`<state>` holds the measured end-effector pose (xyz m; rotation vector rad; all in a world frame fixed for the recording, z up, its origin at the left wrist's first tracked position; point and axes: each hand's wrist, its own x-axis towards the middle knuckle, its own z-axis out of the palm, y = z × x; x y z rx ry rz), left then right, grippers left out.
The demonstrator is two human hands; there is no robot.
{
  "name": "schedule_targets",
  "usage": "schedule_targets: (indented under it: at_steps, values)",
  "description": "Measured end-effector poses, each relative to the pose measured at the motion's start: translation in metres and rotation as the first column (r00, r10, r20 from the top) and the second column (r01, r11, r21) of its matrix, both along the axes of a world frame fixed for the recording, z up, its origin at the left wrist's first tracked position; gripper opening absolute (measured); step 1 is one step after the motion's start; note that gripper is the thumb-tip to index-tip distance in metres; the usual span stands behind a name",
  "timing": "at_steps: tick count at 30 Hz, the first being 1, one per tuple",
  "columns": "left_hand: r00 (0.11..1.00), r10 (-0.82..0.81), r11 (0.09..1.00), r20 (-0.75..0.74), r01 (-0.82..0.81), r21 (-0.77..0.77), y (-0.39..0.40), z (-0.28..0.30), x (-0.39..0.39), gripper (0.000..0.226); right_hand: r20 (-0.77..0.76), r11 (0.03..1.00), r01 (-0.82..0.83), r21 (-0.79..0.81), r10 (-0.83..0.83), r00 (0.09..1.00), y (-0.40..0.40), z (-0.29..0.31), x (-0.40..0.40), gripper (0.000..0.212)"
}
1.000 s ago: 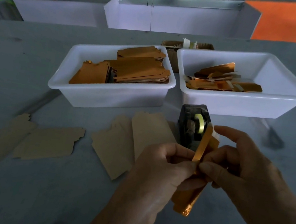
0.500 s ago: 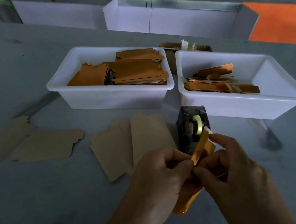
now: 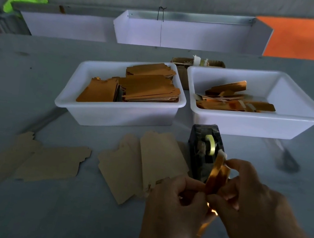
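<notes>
A folded, shiny gold card piece point(image 3: 217, 175) stands on edge between both hands, just in front of a dark tape dispenser point(image 3: 203, 146) with a pale yellow roll. My left hand point(image 3: 174, 202) pinches the card's lower left side. My right hand point(image 3: 249, 203) pinches it from the right, fingers curled over its top edge. The card's lower end pokes out below the hands. A white bit of tape shows at the card's top.
Two white tubs stand behind: the left tub point(image 3: 111, 117) holds stacked flat gold cards, the right tub point(image 3: 254, 124) holds folded ones. Flat brown card blanks point(image 3: 144, 164) and more blanks point(image 3: 42, 160) lie on the grey table. A small cardboard box point(image 3: 183, 63) sits behind the tubs.
Both hands have shifted slightly toward the dispenser with the card, and the right hand's fingers have closed further over the card's upper edge.
</notes>
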<state>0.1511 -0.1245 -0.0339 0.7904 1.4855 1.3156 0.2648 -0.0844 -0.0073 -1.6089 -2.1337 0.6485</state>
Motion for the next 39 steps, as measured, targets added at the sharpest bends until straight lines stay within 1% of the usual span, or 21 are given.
schedule_targets:
  at_steps: [3,4,6,8,11,13,14,16,17,19,20,22,25,28,29,30,32,34,36,37,39]
  values:
    - [0.999,0.032,0.999,-0.006,-0.032,0.039,-0.002,0.003,-0.007,0.022,0.004,0.998,0.060,0.032,-0.060,0.998,0.000,0.004,0.003,0.060]
    - [0.999,0.033,0.998,0.001,-0.033,0.055,-0.003,0.004,-0.009,0.019,-0.051,0.998,0.061,0.034,-0.059,0.997,0.000,0.004,0.005,0.058]
    - [1.000,0.024,0.997,-0.003,-0.024,0.073,-0.003,0.006,-0.011,0.018,-0.235,0.999,0.004,-0.045,-0.014,0.972,0.000,0.004,0.006,0.041]
    - [0.999,0.009,0.999,-0.033,-0.008,0.037,-0.003,0.007,-0.014,0.027,-0.397,0.980,-0.098,-0.172,0.022,0.918,0.004,0.001,0.007,0.027]
    - [0.987,-0.106,0.993,-0.122,0.099,-0.057,-0.006,0.011,-0.027,0.023,-0.592,0.926,-0.194,-0.323,-0.038,0.805,0.016,-0.005,0.006,0.030]
    - [0.950,-0.066,0.998,-0.304,0.070,0.003,-0.007,0.010,-0.037,0.015,-0.702,0.909,-0.172,-0.380,-0.162,0.694,0.035,-0.007,0.007,0.036]
    - [0.879,-0.011,0.998,-0.476,0.043,0.056,-0.006,0.007,-0.041,0.016,-0.727,0.912,-0.140,-0.387,-0.208,0.655,0.049,-0.007,0.006,0.034]
    - [0.619,0.038,0.992,-0.784,0.072,0.105,-0.003,0.002,-0.044,0.023,-0.774,0.923,-0.062,-0.380,-0.281,0.567,0.082,-0.003,0.002,0.018]
    - [0.511,0.021,0.992,-0.859,0.098,0.082,-0.001,-0.003,-0.044,0.030,-0.804,0.923,-0.030,-0.383,-0.317,0.504,0.099,0.001,-0.001,0.010]
    - [0.344,-0.079,0.982,-0.935,0.187,-0.014,0.005,-0.016,-0.043,0.038,-0.841,0.912,0.005,-0.409,-0.380,0.385,0.129,0.010,-0.010,0.008]
    - [0.299,-0.097,0.977,-0.949,0.212,-0.033,0.007,-0.022,-0.043,0.040,-0.837,0.903,0.031,-0.429,-0.410,0.363,0.139,0.013,-0.012,0.008]
    - [0.233,-0.034,0.976,-0.972,0.216,0.018,0.009,-0.029,-0.044,0.042,-0.819,0.899,0.097,-0.427,-0.430,0.381,0.143,0.017,-0.015,0.007]
    - [0.180,0.065,0.962,-0.982,0.251,0.110,0.012,-0.039,-0.048,0.014,-0.812,0.956,0.123,-0.267,-0.292,0.506,0.106,0.016,-0.012,0.010]
    - [0.093,0.080,0.961,-0.992,0.258,0.101,0.011,-0.049,-0.054,0.041,-0.717,0.991,0.002,-0.132,-0.097,0.690,0.044,0.003,-0.008,0.016]
    - [0.080,0.084,0.959,-0.993,0.263,0.102,0.010,-0.050,-0.056,0.043,-0.673,0.987,-0.059,-0.150,-0.059,0.737,0.025,-0.004,-0.009,0.018]
    - [0.100,0.090,0.958,-0.991,0.265,0.114,0.009,-0.050,-0.058,0.043,-0.624,0.977,-0.104,-0.188,-0.037,0.781,0.011,-0.012,-0.012,0.022]
    - [0.129,0.129,0.953,-0.983,0.257,0.159,0.006,-0.050,-0.061,0.038,-0.530,0.959,-0.110,-0.261,-0.047,0.846,-0.007,-0.030,-0.015,0.027]
    - [0.144,0.190,0.948,-0.971,0.229,0.220,0.000,-0.047,-0.062,0.030,-0.489,0.950,-0.071,-0.305,-0.092,0.868,-0.013,-0.044,-0.016,0.020]
    - [0.146,0.277,0.923,-0.950,0.236,0.305,-0.005,-0.046,-0.063,0.026,-0.519,0.926,-0.064,-0.373,-0.151,0.841,-0.013,-0.052,-0.017,0.010]
    - [0.131,0.320,0.904,-0.938,0.255,0.344,-0.009,-0.048,-0.062,0.026,-0.548,0.899,-0.078,-0.431,-0.192,0.814,-0.013,-0.053,-0.019,0.012]
    - [0.092,0.378,0.864,-0.921,0.321,0.387,-0.016,-0.051,-0.060,0.033,-0.617,0.826,-0.115,-0.552,-0.312,0.723,-0.010,-0.057,-0.024,0.030]
